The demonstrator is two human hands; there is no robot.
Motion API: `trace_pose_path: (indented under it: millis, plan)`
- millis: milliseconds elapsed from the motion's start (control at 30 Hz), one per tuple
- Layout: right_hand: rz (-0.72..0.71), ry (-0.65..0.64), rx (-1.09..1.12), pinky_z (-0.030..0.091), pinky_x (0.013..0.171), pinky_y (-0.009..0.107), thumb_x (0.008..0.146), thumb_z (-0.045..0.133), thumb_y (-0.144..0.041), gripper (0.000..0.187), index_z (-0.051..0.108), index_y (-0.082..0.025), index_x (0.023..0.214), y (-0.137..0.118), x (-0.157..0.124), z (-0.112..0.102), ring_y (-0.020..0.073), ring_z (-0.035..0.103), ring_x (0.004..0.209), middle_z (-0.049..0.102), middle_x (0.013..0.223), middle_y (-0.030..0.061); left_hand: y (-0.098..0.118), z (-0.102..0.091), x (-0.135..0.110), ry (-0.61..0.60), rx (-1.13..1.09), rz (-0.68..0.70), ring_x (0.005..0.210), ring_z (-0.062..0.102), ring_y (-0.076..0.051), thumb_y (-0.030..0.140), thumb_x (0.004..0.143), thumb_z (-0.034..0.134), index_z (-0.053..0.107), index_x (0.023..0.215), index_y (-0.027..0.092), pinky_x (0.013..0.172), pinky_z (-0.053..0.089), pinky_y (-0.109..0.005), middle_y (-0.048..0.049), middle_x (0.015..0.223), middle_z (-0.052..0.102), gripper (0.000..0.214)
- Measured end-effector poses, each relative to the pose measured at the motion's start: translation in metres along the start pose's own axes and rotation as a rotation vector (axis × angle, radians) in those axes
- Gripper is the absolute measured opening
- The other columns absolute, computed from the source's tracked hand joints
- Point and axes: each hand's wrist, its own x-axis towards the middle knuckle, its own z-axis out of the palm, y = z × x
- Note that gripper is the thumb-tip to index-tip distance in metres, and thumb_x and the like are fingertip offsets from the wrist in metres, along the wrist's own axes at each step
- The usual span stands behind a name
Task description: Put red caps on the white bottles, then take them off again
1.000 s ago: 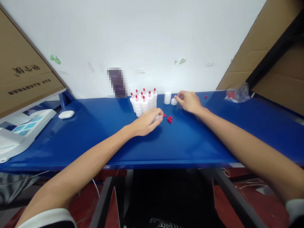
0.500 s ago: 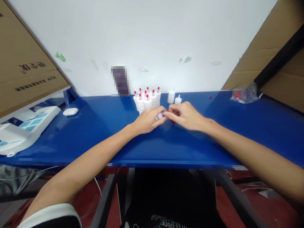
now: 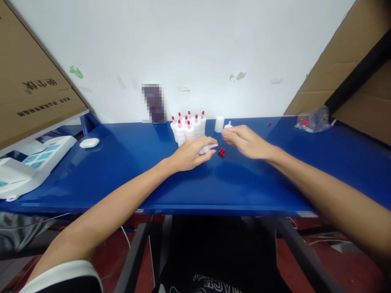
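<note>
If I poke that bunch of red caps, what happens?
The red caps look tiny, so probably light. The blue table is shiny, so they might slide easily. Nothing visibly holds them together, so they'd likely scatter.

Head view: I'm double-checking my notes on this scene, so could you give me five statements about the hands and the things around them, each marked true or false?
1. The left hand holds a white bottle. True.
2. The tip of that bottle wears a red cap. False: it is pale, with no red cap on it.
3. The small red caps lie grouped together on the blue table. True.
4. The right hand touches the bottle that the left hand holds. False: the two are apart, with a gap between them.
5. The clear plastic bag lies near the right end of the table. True.
</note>
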Motion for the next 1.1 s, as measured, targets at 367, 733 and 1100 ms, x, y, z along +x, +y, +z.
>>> trace_pose_path:
  millis: [367, 733, 1100]
  plan:
    - [0.346, -0.384, -0.478, 0.038, 0.066, 0.038, 0.094, 0.051, -0.038, 0.018, 0.055, -0.022, 0.084, 0.037, -0.001, -0.022, 0.0238, 0.058, 0.071, 0.066, 0.081, 0.0083, -0.002, 0.002, -0.003, -0.199, 0.101, 0.048, 0.082, 0.066, -0.018, 0.041, 0.102, 0.048, 0.066, 0.106, 0.018, 0.074, 0.048, -0.029, -0.005, 0.093, 0.073, 0.03]
    - [0.318, -0.493, -0.338, 0.038, 0.063, 0.035, 0.086, 0.057, -0.027, 0.007, 0.061, -0.022, 0.087, 0.012, -0.003, -0.019, 0.0197, 0.057, 0.065, 0.066, 0.075, 0.0041, -0.002, 0.001, -0.001, -0.235, 0.121, 0.03, 0.08, 0.065, -0.018, 0.039, 0.101, 0.048, 0.067, 0.102, 0.017, 0.072, 0.045, -0.029, -0.0051, 0.091, 0.073, 0.029]
    - [0.264, -0.454, -0.298, 0.037, 0.064, 0.033, 0.084, 0.059, -0.026, 0.009, 0.066, -0.019, 0.085, 0.022, 0.0, -0.023, 0.017, 0.056, 0.067, 0.065, 0.077, 0.0035, -0.002, 0.001, -0.002, -0.255, 0.127, 0.025, 0.079, 0.066, -0.018, 0.041, 0.101, 0.048, 0.067, 0.103, 0.017, 0.071, 0.045, -0.029, -0.005, 0.091, 0.073, 0.031]
